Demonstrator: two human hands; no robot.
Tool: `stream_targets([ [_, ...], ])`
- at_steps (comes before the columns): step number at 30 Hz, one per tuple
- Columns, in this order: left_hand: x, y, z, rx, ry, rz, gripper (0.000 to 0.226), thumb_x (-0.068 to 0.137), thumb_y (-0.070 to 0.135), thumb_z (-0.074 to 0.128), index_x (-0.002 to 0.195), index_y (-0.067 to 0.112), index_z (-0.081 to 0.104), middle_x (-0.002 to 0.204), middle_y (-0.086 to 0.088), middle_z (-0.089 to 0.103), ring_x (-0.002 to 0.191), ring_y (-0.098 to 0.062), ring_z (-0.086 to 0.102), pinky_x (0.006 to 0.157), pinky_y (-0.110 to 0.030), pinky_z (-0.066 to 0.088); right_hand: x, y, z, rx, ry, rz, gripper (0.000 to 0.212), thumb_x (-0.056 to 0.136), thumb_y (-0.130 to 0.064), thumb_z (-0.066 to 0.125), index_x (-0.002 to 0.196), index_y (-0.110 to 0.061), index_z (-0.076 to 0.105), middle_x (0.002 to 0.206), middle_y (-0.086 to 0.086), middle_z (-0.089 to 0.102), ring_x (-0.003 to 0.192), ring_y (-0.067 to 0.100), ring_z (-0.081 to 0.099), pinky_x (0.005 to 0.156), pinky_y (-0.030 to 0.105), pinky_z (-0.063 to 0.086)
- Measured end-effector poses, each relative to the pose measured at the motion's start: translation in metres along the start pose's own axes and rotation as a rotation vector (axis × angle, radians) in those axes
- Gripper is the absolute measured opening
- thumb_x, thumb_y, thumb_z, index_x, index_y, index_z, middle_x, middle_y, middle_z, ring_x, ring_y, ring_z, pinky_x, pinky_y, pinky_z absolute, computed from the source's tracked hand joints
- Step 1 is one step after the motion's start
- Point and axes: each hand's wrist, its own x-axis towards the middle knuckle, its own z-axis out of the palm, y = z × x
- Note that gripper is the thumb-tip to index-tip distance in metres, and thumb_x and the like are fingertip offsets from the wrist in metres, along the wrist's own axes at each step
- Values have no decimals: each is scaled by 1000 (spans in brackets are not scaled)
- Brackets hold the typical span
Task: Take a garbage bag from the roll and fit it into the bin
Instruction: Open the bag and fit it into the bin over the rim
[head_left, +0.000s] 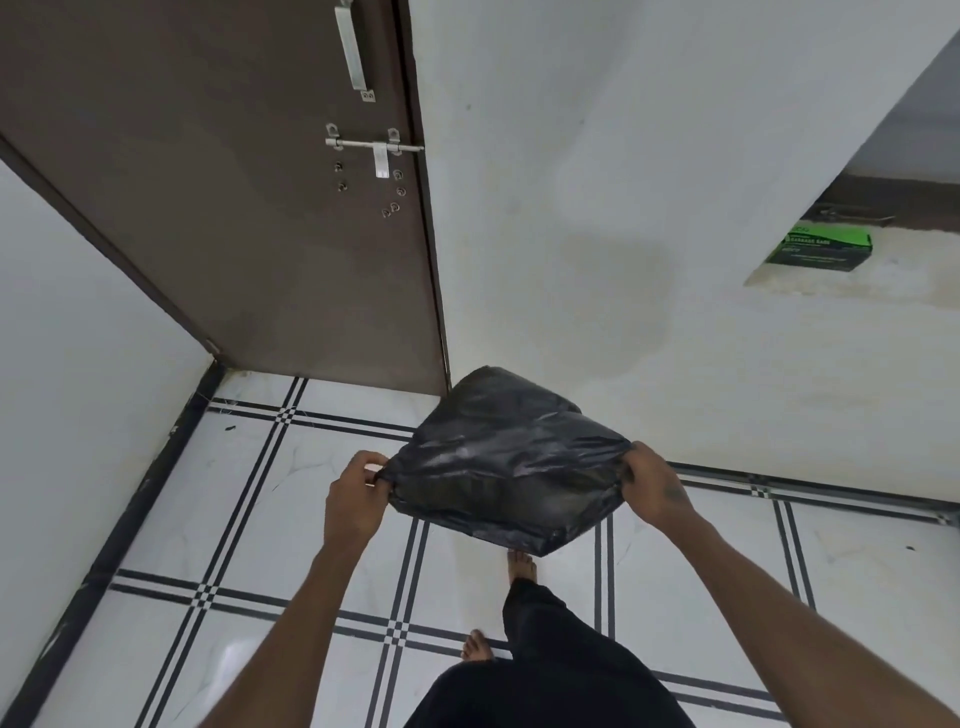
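Garbage bag: a black plastic garbage bag (506, 462) is held up in the air in front of the person, above the tiled floor, puffed out and creased, its near edge stretched between the two hands.
Left hand: the left hand (356, 496) pinches the bag's left corner between thumb and curled fingers, the plastic bunched at the grip.
Right hand: the right hand (655, 488) grips the bag's right corner, fingers curled over the edge of the plastic; a small dark mark shows on the back of the hand.
Arms: both bare forearms reach forward from the near edge of the view, well apart.
Bag box: a green and black garbage bag box (823, 248) lies on a ledge in a wall recess, far right, well apart from the held bag.
Door: a brown door (249, 218) stands far left, with a metal sliding bolt (371, 147) and a metal handle (350, 44) above it.
Wall: a white wall (597, 182) fills the far middle, with a faint grey stain behind the bag.
Floor: white floor tiles (171, 509) with black double lines.
Person: dark trousers and two bare feet (521, 564) show below the bag.
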Motion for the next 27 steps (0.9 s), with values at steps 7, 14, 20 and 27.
stream_targets([
  [7,29,30,1,-13,34,-23,22,86,1,58,92,22,53,91,-3,69,80,-24,68,73,-35,53,33,-17,-13,52,64,44,24,89,5,44,101,7,65,104,21,64,96,39,63,81,39,49],
  [14,40,42,13,62,-8,38,26,81,-4,57,90,20,64,93,7,69,74,-13,64,62,-20,41,40,-5,-11,30,-97,178,29,84,-1,48,110,-2,59,111,18,68,100,39,64,81,38,51],
  [20,41,19,32,248,-267,27,33,88,-3,49,106,11,72,110,-8,68,99,-26,62,84,-26,42,24,29,22,-89,-455,304,44,88,-10,48,132,-3,48,121,17,65,111,35,63,84,36,50],
  [27,52,8,56,360,-583,-223,34,89,5,48,103,22,75,112,-6,72,102,-25,65,80,-25,45,26,49,56,-20,-776,454,30,88,-12,38,116,-8,49,80,11,64,70,26,67,53,29,45],
])
